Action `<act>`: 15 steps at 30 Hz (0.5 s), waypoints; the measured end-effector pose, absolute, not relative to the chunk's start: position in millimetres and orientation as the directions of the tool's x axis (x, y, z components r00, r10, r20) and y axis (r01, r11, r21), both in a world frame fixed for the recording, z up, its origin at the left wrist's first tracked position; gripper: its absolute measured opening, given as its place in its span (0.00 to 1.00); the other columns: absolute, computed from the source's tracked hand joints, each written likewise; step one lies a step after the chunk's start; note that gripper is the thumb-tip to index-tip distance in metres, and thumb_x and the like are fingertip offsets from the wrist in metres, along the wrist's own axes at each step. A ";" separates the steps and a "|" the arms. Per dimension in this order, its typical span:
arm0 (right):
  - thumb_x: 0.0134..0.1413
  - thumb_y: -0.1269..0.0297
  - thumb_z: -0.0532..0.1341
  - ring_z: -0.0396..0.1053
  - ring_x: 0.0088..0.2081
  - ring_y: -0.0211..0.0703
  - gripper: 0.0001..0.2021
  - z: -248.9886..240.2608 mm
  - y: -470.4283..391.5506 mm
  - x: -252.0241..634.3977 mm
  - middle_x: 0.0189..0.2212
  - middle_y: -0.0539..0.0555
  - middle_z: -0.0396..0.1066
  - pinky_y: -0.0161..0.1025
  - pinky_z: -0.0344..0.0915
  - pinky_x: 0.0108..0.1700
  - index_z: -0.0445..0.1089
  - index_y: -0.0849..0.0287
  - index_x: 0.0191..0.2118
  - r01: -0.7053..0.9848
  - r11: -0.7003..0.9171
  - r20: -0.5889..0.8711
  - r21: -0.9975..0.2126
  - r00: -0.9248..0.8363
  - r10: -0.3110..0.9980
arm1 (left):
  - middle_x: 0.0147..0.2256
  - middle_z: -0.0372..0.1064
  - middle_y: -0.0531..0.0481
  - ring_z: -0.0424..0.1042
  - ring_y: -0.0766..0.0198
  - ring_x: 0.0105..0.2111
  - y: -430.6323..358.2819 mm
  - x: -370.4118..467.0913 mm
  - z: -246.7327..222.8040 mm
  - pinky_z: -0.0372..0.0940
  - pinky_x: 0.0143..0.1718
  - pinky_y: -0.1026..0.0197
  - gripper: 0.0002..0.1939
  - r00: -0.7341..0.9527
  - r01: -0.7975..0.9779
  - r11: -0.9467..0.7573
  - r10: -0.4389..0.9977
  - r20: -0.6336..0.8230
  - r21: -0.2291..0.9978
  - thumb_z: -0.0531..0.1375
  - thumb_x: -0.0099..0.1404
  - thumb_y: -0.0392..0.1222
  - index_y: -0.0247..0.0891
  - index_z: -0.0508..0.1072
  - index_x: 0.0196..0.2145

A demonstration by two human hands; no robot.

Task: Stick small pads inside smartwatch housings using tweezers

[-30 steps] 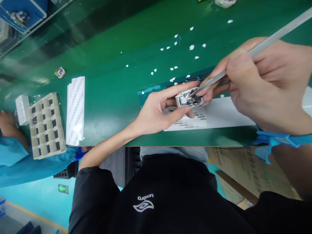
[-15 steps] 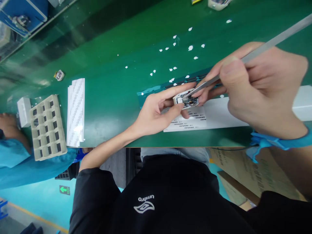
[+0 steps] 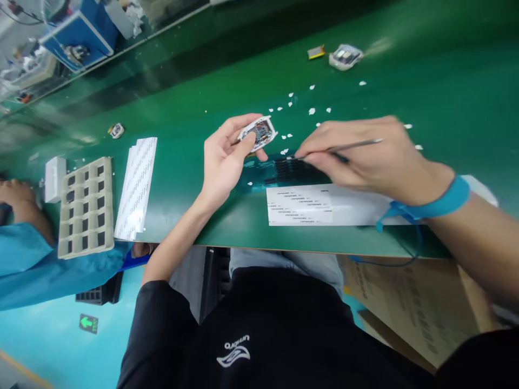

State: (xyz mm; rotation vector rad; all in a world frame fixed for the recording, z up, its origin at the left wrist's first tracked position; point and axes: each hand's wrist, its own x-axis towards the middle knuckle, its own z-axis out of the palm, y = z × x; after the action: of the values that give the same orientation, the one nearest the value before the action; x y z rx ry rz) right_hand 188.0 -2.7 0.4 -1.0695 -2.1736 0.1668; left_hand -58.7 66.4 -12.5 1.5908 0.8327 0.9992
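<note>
My left hand (image 3: 227, 154) is closed round a small white device housing (image 3: 263, 133), its open face and circuit parts turned upward. To the right, my right hand (image 3: 357, 151) pinches thin metal tweezers (image 3: 357, 145). Their tip end is down at a dark translucent sheet (image 3: 284, 170) with rows of black strips, partly hidden under my fingers. White printed sticker sheets (image 3: 300, 205) lie just in front of that sheet. Small white round bits (image 3: 312, 111) are scattered behind it on the green table. A blue wrist strap (image 3: 441, 200) is on my right wrist.
At the back lie another white housing (image 3: 345, 57) and a small yellow-edged battery (image 3: 316, 52). A beige compartment tray (image 3: 86, 208), a white box (image 3: 55, 179) and a stack of printed sheets (image 3: 137, 186) are on the left. Another person's hand (image 3: 18, 197) rests at the far left.
My right hand has drawn the tweezers away from the housing and down to the dark sheet. My left hand has moved left and up with the housing, tilting it.
</note>
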 end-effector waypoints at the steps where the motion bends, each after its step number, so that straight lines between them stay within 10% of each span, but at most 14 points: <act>1: 0.77 0.55 0.58 0.78 0.38 0.42 0.15 -5.9 -0.7 185.3 0.38 0.52 0.82 0.41 0.72 0.38 0.80 0.53 0.43 0.623 0.688 0.520 -0.372 -0.474 0.710 | 0.46 0.83 0.45 0.85 0.59 0.38 68.0 -61.9 -10.7 0.80 0.46 0.53 0.16 0.415 0.025 -0.231 0.888 0.200 0.973 0.67 0.73 0.52 0.40 0.78 0.51; 7: 0.78 0.54 0.55 0.82 0.44 0.47 0.19 -30.1 3.7 186.3 0.45 0.53 0.84 0.45 0.76 0.44 0.83 0.52 0.45 0.538 0.678 0.416 -0.501 -0.538 0.734 | 0.36 0.84 0.49 0.84 0.64 0.34 33.4 -85.3 -6.9 0.77 0.39 0.62 0.07 0.569 0.155 -0.294 0.807 0.158 0.943 0.66 0.73 0.43 0.39 0.73 0.43; 15: 0.78 0.53 0.56 0.82 0.51 0.48 0.19 -25.9 7.0 190.5 0.50 0.52 0.84 0.46 0.78 0.54 0.84 0.52 0.47 0.518 0.652 0.362 -0.554 -0.555 0.749 | 0.52 0.84 0.43 0.82 0.59 0.52 8.8 -95.3 -31.4 0.75 0.53 0.56 0.06 0.739 0.383 -0.762 0.592 0.322 0.522 0.57 0.80 0.37 0.38 0.73 0.49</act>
State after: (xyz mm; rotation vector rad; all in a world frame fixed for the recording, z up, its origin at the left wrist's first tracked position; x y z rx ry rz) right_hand 190.5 7.0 -25.9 -0.9802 -2.2884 0.5226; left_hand -95.3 8.8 -31.4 2.5140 0.7449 0.6691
